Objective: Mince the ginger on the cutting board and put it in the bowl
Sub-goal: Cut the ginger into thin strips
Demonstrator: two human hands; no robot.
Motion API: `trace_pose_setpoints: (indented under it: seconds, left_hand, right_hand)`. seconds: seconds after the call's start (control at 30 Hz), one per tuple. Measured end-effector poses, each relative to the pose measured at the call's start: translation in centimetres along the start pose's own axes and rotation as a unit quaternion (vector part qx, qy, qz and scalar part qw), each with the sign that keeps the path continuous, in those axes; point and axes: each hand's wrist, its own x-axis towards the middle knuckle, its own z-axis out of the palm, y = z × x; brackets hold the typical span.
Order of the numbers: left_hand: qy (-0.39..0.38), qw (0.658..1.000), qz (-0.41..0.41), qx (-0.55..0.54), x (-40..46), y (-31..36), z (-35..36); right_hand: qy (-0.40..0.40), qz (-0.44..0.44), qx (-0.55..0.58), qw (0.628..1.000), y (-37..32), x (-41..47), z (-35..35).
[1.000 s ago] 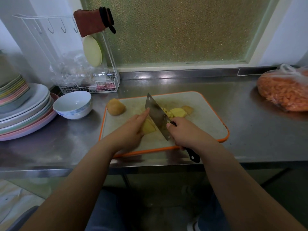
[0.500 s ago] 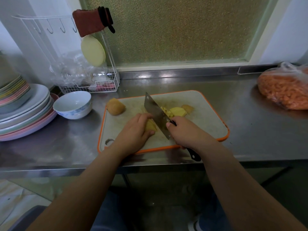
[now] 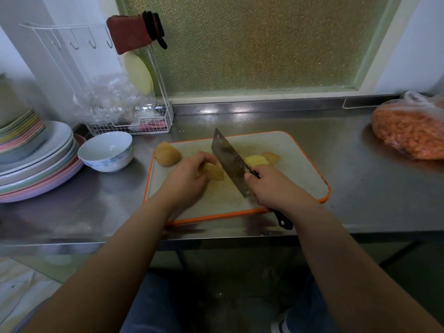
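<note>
A white cutting board [image 3: 300, 169] with an orange rim lies on the steel counter. My left hand [image 3: 187, 179] curls over a yellow ginger piece [image 3: 215, 173] near the board's middle. My right hand [image 3: 274, 188] grips the black handle of a cleaver [image 3: 229, 162], whose blade stands just right of that piece. Cut ginger slices [image 3: 260, 159] lie beyond the blade. A whole ginger lump [image 3: 167, 153] sits at the board's far left corner. The white bowl [image 3: 105, 151] stands left of the board, with nothing in it.
Stacked plates [image 3: 36, 164] fill the counter's left end. A white wire rack [image 3: 129, 121] with plastic wrap stands behind the bowl. A bag of orange food [image 3: 410, 131] lies at the far right. The counter's front edge runs just below the board.
My left hand went from flat with fingers stretched to curled over the ginger piece. The cleaver has stayed in nearly the same place beside it.
</note>
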Motion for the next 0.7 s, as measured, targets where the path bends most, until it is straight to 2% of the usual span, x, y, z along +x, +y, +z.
trace_pose_setpoints:
  seconds: [0.07,0.13,0.2,0.23,0.3,0.37,0.47,0.57,0.63,0.7]
  left_hand:
    - [-0.018,0.999,-0.022,-0.031,-0.3,-0.3,0.1]
    - [-0.019,0.992,-0.061,-0.108,-0.4,-0.6,-0.3]
    - [-0.026,0.978,-0.115,-0.17,-0.2,-0.2,-0.8]
    - [-0.037,0.974,-0.148,-0.166,-0.1,0.0,-0.8]
    - [-0.059,0.978,-0.189,-0.068,0.0,0.3,-0.5]
    - [-0.065,0.979,-0.19,0.023,-0.1,0.4,-0.6]
    - [-0.128,0.974,-0.188,0.015,-0.1,0.0,-1.8]
    - [-0.215,0.963,-0.132,0.099,-0.2,-1.0,-2.9]
    - [-0.206,0.963,-0.089,0.147,-0.3,-1.6,-2.7]
    - [-0.175,0.97,-0.079,0.147,-0.4,-1.8,-2.4]
  right_hand:
    - [0.0,0.005,-0.005,1.0,0.1,0.0,-0.4]
    - [0.002,0.006,-0.002,1.0,0.2,0.1,-0.6]
    - [0.003,0.004,0.005,1.0,0.1,0.1,-0.9]
    - [0.001,0.003,0.011,1.0,-0.1,0.1,-0.9]
    - [-0.005,0.002,0.017,1.0,-0.6,0.1,-1.0]
    - [-0.012,0.002,0.013,1.0,-1.0,0.0,-0.9]
    - [-0.028,0.011,0.012,0.999,-1.2,-0.1,-0.5]
    - [-0.047,0.019,0.004,0.999,-1.2,-0.3,-0.3]
    - [-0.056,0.026,-0.008,0.998,-1.4,-0.5,-0.1]
    - [-0.059,0.034,-0.009,0.998,-1.5,-0.5,0.1]
